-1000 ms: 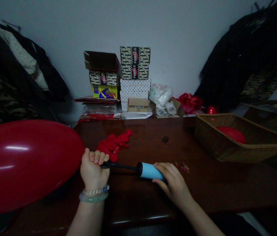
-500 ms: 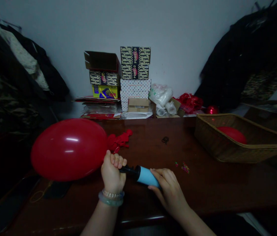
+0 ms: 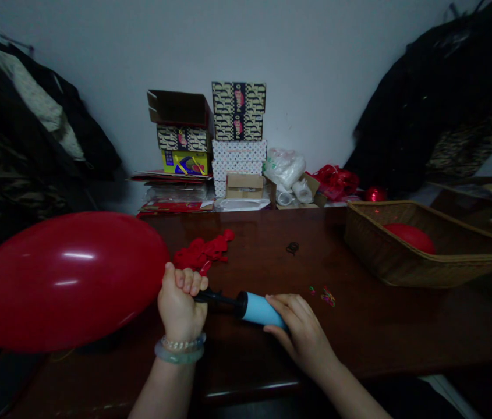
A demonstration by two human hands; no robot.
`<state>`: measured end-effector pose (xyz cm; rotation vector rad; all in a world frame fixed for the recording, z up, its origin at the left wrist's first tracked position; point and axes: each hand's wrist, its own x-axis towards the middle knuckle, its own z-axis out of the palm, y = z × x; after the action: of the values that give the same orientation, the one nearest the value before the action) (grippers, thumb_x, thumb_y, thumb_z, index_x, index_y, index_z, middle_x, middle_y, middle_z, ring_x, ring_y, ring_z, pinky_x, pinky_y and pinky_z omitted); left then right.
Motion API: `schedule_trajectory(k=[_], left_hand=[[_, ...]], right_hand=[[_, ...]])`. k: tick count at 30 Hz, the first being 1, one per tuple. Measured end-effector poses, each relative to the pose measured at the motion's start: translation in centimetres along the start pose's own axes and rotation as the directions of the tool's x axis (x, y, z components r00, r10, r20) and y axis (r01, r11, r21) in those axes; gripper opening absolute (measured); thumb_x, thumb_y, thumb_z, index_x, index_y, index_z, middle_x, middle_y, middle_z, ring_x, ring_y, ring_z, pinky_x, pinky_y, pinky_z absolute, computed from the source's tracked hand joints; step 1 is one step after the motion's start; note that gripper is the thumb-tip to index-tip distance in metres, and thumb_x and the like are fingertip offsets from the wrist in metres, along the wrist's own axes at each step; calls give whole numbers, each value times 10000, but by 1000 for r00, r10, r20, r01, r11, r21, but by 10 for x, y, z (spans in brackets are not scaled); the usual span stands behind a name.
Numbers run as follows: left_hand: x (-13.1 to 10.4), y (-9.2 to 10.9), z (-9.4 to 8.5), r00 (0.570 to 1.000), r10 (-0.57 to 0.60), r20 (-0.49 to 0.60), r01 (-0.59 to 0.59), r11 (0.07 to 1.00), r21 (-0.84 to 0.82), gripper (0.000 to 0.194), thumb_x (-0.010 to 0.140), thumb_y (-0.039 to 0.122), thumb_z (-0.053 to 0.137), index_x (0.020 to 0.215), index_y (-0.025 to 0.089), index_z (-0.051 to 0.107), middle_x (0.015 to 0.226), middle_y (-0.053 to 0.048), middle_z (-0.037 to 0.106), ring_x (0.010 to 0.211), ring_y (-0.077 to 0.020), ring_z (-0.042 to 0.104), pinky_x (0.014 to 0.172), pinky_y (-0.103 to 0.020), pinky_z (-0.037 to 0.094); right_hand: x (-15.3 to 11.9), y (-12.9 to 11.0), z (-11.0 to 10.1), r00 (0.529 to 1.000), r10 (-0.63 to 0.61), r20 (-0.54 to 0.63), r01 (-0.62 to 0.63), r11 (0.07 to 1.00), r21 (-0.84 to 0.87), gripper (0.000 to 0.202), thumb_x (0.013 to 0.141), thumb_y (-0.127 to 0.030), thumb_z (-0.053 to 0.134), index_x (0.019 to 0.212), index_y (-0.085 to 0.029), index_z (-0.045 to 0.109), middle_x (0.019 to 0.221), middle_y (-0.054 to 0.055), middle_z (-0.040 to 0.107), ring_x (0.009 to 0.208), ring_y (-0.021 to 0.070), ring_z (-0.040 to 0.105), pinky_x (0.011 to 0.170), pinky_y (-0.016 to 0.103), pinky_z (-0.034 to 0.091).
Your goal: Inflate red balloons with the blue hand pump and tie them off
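In the head view, a large inflated red balloon (image 3: 68, 279) stretches out at the left. My left hand (image 3: 181, 302), wearing a beaded bracelet and a bangle, is closed around the balloon's neck and the black end of a balloon pump (image 3: 263, 310). The neck itself is hidden by my fingers. My right hand (image 3: 302, 331) grips the pump's light blue barrel, its far end covered by the palm. A thin black shaft shows between the two hands. Just beyond my left hand lies a pile of uninflated red balloons (image 3: 204, 250) on the table.
On the dark wooden table (image 3: 263, 233) are dark bands (image 3: 292, 248) and small colourful bits (image 3: 328, 297). A wicker basket (image 3: 403, 270) at the right holds another red balloon (image 3: 411, 237). Stacked boxes (image 3: 239, 110) stand along the wall; coats (image 3: 385, 110) hang at both sides.
My left hand has moved left, away from the right hand, and more of the pump's shaft shows. The balloon has shifted left and looks bigger. My right hand has stayed nearly still.
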<state>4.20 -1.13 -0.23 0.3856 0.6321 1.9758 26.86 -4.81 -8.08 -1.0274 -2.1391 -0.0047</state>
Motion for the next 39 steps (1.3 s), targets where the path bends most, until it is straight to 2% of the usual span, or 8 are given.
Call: schedule_trajectory(k=[4,8,16,21,25,28,31,39], left_hand=[[9,10,1,998,26,-52,-29,999,-45,469,858,319,570,546,188,245,420,81,248,349,-55,235,390,-214,269],[13,12,1,997,37,-62,-40,998,-50,463,876,315,549,544,188,251,422,78,251,352,-57,236,391,-216,274],[5,-2,2,999,26,-42,-27,999,-38,525,826,462,623,553,184,272,445,82,262,374,-54,254,406,-213,285],[-5,-22,-4,998,-57,-15,57,998,-20,530,832,475,613,551,184,271,455,80,252,386,-56,253,426,-216,299],[-9,-28,-7,998,-66,6,66,998,-1,509,856,443,592,547,184,282,454,77,257,387,-60,248,422,-221,289],[-8,-24,-6,999,-39,19,39,999,29,508,864,435,582,541,184,281,445,74,256,382,-63,253,418,-223,283],[-3,-16,-6,1000,-15,24,14,999,35,506,866,431,578,539,184,281,440,75,257,378,-63,252,418,-223,288],[15,8,-8,995,78,-64,-81,996,-39,487,903,390,519,541,184,267,435,72,251,370,-65,240,395,-218,274]], right_hand=[[0,18,-8,1000,-11,-14,11,1000,-29,463,908,-353,567,1341,-216,473,1152,124,609,1052,263,579,874,451,517],[-2,22,-6,999,-3,-36,1,999,-45,442,913,-314,561,1329,-191,477,1284,158,552,1148,284,536,923,493,489],[0,4,-3,997,-7,-77,3,998,-61,434,907,-301,563,1319,-190,485,1203,134,629,1072,284,575,901,501,486],[0,-11,8,998,13,-68,-17,999,-47,422,914,-315,557,1312,-196,481,1205,126,628,1061,278,579,894,490,483],[0,-16,17,999,22,-48,-24,999,-33,421,905,-340,576,1289,-189,489,1190,119,630,1085,277,572,925,485,470],[3,-17,19,998,66,-8,-67,997,-32,496,895,-402,579,1323,-182,462,1163,127,630,1057,276,586,891,459,498],[4,-14,15,994,94,47,-93,995,-29,519,899,-389,573,1353,-179,435,1167,133,614,1043,270,583,884,451,507],[2,22,-6,995,71,75,-67,996,-51,477,890,-308,601,1334,-211,457,1226,106,597,1109,260,548,950,463,476]])
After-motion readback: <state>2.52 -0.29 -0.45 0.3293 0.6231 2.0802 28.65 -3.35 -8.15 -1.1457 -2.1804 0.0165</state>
